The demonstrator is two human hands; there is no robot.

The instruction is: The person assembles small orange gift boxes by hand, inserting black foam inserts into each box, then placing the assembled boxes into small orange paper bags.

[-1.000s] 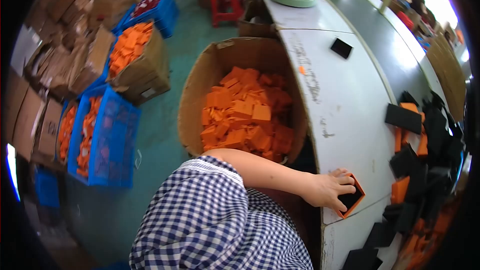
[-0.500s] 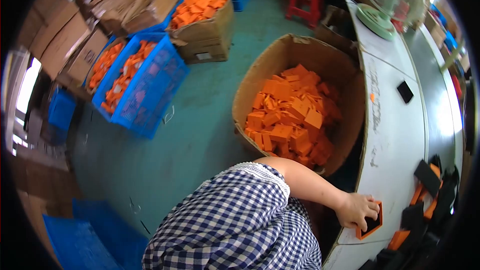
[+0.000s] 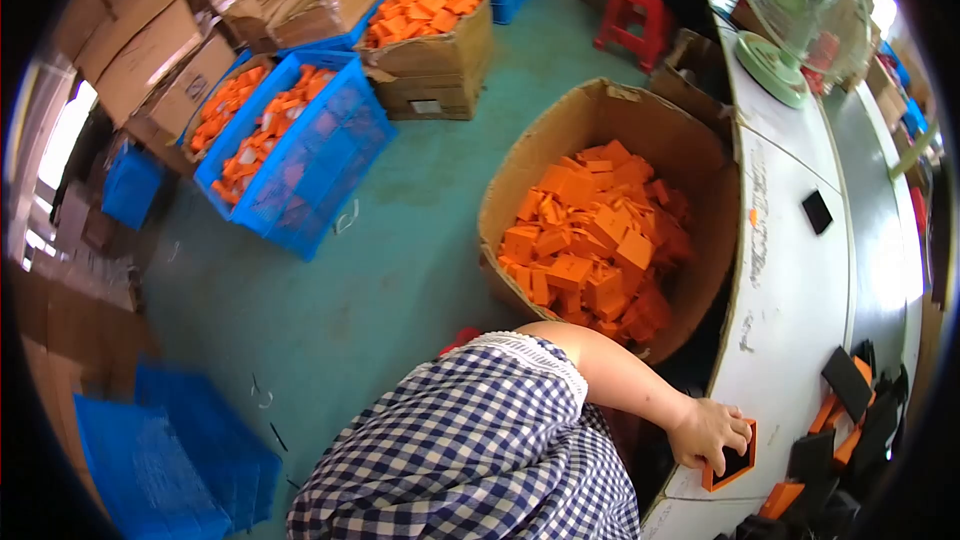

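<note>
My left hand (image 3: 708, 435) reaches over the white tabletop at the lower right, at the end of a bare forearm. Its fingers are bent over the near side of a small open orange box (image 3: 747, 457) with a dark inside. The thumb is by the lower edge, and the fingertips reach into the dark part, where their ends are partly hidden. The box lies on the table near its edge. To its right are black pieces (image 3: 812, 457) and an orange part (image 3: 781, 500). My right hand is out of view.
Beside the table stands a large carton (image 3: 511, 183) of orange boxes. A black flat piece (image 3: 817, 211) and a green fan (image 3: 772, 70) are on the white table (image 3: 783, 310). Blue crates (image 3: 330, 165), another carton (image 3: 440, 80) and a red stool (image 3: 632, 22) stand on the floor.
The view has shifted a little, so the cartons and crates sit slightly farther right. My left hand stays at the orange box, with its fingers in nearly the same pose.
</note>
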